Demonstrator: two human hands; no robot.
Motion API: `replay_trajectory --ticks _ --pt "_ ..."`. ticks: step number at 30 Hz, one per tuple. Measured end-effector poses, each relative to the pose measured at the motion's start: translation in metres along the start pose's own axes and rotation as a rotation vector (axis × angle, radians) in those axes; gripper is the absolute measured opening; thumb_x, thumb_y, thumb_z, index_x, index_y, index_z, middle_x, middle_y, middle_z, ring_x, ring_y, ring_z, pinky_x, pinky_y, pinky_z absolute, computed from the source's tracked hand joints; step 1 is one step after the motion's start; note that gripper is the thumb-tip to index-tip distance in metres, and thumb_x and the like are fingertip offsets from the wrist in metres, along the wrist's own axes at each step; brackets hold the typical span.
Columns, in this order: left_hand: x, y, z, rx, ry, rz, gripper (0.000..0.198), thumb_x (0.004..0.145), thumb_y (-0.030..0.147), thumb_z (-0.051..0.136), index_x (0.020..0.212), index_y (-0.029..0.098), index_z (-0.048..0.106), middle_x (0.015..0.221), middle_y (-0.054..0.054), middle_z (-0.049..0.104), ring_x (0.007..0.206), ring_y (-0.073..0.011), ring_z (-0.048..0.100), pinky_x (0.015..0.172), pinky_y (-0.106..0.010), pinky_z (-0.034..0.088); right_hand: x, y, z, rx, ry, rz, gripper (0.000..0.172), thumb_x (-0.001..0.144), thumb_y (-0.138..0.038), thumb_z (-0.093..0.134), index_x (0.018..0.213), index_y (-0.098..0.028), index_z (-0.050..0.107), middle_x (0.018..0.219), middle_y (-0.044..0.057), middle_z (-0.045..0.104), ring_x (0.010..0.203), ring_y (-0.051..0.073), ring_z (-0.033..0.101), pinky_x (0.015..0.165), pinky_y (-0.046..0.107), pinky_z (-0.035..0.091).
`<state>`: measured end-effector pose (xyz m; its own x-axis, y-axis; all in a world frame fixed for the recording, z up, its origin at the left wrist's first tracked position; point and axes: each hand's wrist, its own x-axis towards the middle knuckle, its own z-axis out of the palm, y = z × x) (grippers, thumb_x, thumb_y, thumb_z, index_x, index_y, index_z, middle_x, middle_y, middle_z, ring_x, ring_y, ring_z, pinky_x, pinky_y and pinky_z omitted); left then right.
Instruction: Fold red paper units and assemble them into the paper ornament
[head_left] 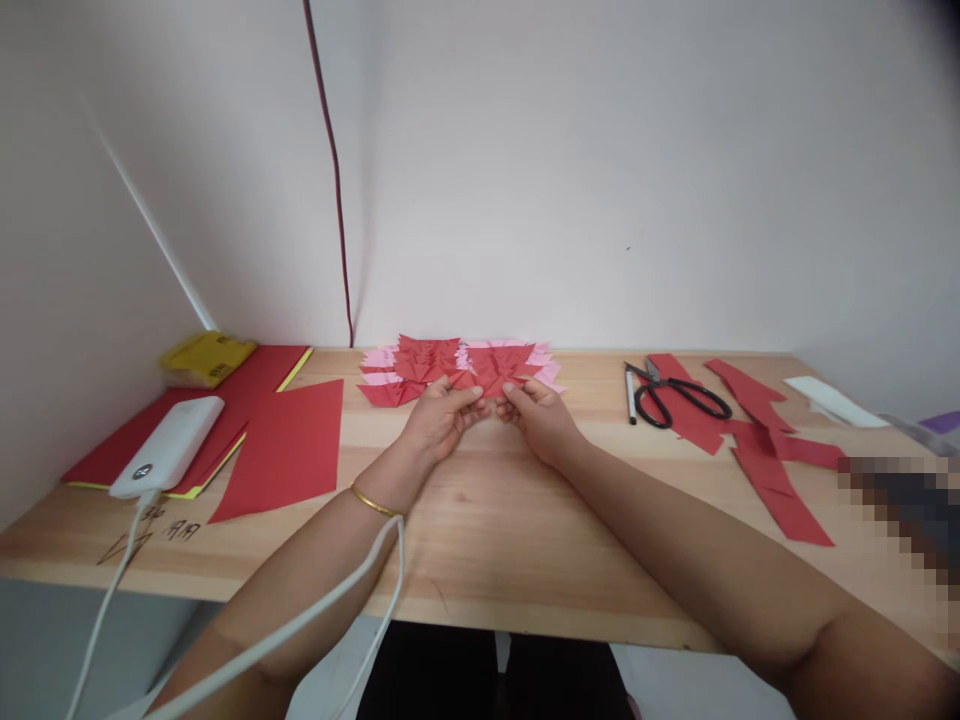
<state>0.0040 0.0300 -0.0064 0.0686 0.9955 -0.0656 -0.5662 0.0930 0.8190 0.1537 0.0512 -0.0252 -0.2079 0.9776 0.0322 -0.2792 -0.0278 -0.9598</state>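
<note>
Both hands meet over the middle of the table, pinching a folded red paper piece [493, 384] between thumbs and fingers. My left hand [444, 412] grips its left side, and a gold bracelet circles that wrist. My right hand [538, 412] has hold of the right side. Just beyond them lie finished-looking folded paper shapes, with red ones [426, 358] and pink ones [379, 358] heaped together in overlapping layers. Part of this pile is hidden behind the fingers and the held paper.
On the left are a red sheet [289, 450], a white power bank [171, 445] with a cable crossing my left arm, and a yellow packet [210, 357]. Black-handled scissors [686, 395], a pen [631, 395] and red paper offcuts [784, 490] lie to the right.
</note>
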Motion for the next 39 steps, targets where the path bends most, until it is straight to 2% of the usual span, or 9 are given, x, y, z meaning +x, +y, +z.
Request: replay_trajectory --ticks 5,8,19,25,29,32,35,36,39 --pt "0.000 -0.002 0.003 0.079 0.024 -0.015 0.036 0.060 0.014 0.077 0.066 0.016 0.041 0.058 0.002 0.058 0.061 -0.0124 0.063 0.074 -0.034 0.052 0.000 0.004 -0.002 -0.067 -0.025 -0.043 0.031 0.071 -0.047 0.067 0.071 -0.019 0.052 0.069 0.001 0.064 0.062 0.012 0.058 0.062 0.026 0.046" --pt "0.001 -0.001 0.005 0.068 0.091 0.022 0.037 0.059 0.013 0.077 0.065 0.016 0.041 0.057 0.003 0.058 0.057 -0.0105 0.060 0.072 -0.033 0.052 -0.001 0.003 -0.001 -0.111 -0.047 -0.079 0.029 0.073 -0.047 0.064 0.074 -0.020 0.052 0.067 -0.001 0.062 0.060 0.011 0.057 0.062 0.027 0.045" --pt "0.004 0.004 0.002 0.018 0.170 0.037 0.034 0.059 0.013 0.075 0.070 0.016 0.043 0.058 0.003 0.058 0.057 -0.0090 0.059 0.069 -0.029 0.051 -0.008 -0.009 -0.006 -0.547 -0.082 -0.318 0.026 0.084 -0.044 0.050 0.073 -0.020 0.053 0.061 -0.001 0.055 0.058 0.013 0.053 0.061 0.027 0.042" --pt "0.006 0.004 0.000 0.008 0.205 0.030 0.034 0.062 0.012 0.072 0.068 0.017 0.039 0.056 0.001 0.059 0.058 -0.0118 0.061 0.064 -0.029 0.051 -0.006 -0.014 -0.013 -0.717 0.064 -0.425 0.024 0.084 -0.040 0.048 0.075 -0.019 0.054 0.061 -0.002 0.053 0.057 0.012 0.049 0.058 0.024 0.039" --pt "0.007 0.003 -0.001 -0.013 0.207 0.037 0.034 0.062 0.011 0.071 0.067 0.017 0.038 0.056 0.001 0.059 0.054 -0.0103 0.058 0.064 -0.031 0.052 0.001 -0.027 -0.025 -0.837 0.253 -0.465 0.021 0.081 -0.038 0.050 0.077 -0.018 0.056 0.069 0.001 0.058 0.063 0.014 0.052 0.063 0.026 0.041" --pt "0.007 0.003 -0.003 -0.022 0.197 0.054 0.035 0.060 0.012 0.072 0.067 0.017 0.038 0.055 0.003 0.057 0.054 -0.0098 0.058 0.064 -0.031 0.052 0.010 -0.038 -0.047 -0.927 0.403 -0.405 0.022 0.081 -0.035 0.048 0.086 -0.017 0.058 0.080 0.005 0.063 0.071 0.017 0.057 0.068 0.028 0.043" --pt "0.007 0.002 -0.003 -0.006 0.187 0.069 0.036 0.059 0.013 0.073 0.066 0.017 0.039 0.055 0.004 0.056 0.054 -0.0096 0.057 0.063 -0.029 0.052 0.016 -0.049 -0.080 -1.183 0.556 -0.319 0.025 0.079 -0.034 0.050 0.093 -0.016 0.060 0.093 0.010 0.063 0.079 0.020 0.059 0.073 0.031 0.044" --pt "0.007 0.003 -0.003 0.008 0.180 0.074 0.034 0.059 0.014 0.073 0.066 0.016 0.040 0.055 0.004 0.056 0.054 -0.0098 0.058 0.063 -0.029 0.052 0.017 -0.052 -0.091 -1.280 0.595 -0.256 0.027 0.078 -0.034 0.051 0.096 -0.015 0.060 0.096 0.012 0.062 0.082 0.021 0.059 0.074 0.032 0.044" --pt "0.007 0.003 -0.003 0.045 0.168 0.084 0.031 0.058 0.015 0.073 0.067 0.015 0.044 0.056 0.003 0.057 0.056 -0.0105 0.059 0.062 -0.028 0.051 0.015 -0.059 -0.116 -1.482 0.656 0.085 0.030 0.080 -0.036 0.049 0.097 -0.014 0.061 0.095 0.016 0.061 0.086 0.026 0.060 0.071 0.035 0.045"
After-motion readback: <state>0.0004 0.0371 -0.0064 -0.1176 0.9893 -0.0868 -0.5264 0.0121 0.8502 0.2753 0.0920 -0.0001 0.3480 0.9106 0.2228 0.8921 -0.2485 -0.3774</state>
